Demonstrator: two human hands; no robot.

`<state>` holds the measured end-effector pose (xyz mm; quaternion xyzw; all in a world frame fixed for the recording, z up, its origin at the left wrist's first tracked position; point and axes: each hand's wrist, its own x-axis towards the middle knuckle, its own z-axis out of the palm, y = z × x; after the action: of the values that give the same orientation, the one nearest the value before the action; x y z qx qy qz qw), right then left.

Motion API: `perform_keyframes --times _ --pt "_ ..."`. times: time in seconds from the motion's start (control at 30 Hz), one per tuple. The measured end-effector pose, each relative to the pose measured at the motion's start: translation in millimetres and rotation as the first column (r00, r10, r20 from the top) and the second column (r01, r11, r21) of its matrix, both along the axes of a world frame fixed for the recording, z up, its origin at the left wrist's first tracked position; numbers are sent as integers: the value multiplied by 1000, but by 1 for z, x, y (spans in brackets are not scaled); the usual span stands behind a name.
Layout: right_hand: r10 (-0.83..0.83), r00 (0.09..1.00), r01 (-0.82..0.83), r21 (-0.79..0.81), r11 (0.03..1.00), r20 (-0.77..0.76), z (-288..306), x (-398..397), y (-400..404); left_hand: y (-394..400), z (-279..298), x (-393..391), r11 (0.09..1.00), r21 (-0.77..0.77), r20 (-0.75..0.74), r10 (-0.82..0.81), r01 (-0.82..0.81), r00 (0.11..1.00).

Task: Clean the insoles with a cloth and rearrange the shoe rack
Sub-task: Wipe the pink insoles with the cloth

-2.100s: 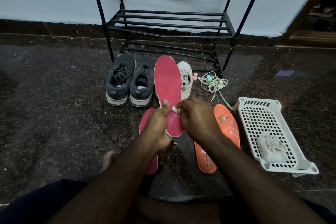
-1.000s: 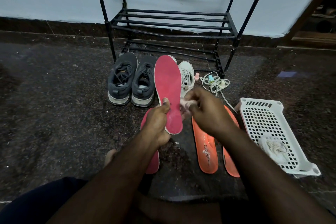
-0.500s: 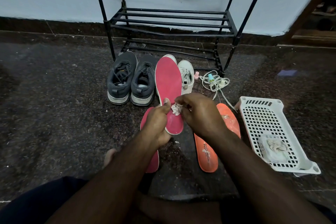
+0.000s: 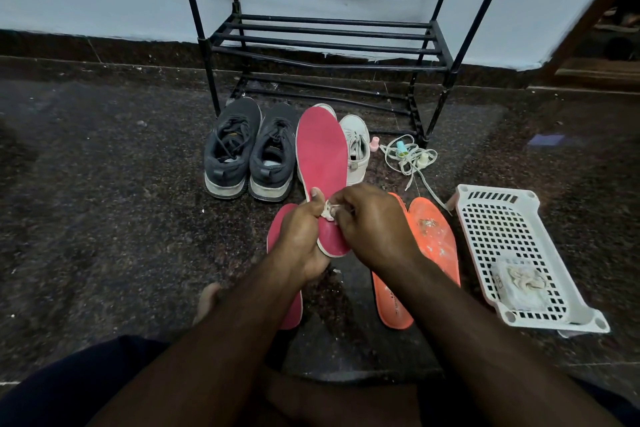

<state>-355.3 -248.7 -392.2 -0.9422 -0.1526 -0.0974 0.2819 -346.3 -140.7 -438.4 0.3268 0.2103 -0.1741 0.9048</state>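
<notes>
The right hand [image 4: 374, 222] pinches a small cloth [image 4: 328, 211] against the red insole [image 4: 322, 163], which the left hand [image 4: 301, 232] grips upright by its heel, likely to steady it for wiping, just before the rack [image 4: 329, 42].
</notes>
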Motion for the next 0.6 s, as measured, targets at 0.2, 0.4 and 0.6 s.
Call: perform_keyframes --times 0.2,0.4,0.6 --pt "119 968 -138 -71 988 -219 3 -4 2 2 0 3 998 59 -41 15 -13 999" --pt "-12 995 19 80 997 -95 3 -2 0 1 6 -1 1000 -6 16 15 -15 1000" --pt "115 959 -159 -158 975 -258 5 -6 6 4 7 3 998 47 -21 38 -37 999"
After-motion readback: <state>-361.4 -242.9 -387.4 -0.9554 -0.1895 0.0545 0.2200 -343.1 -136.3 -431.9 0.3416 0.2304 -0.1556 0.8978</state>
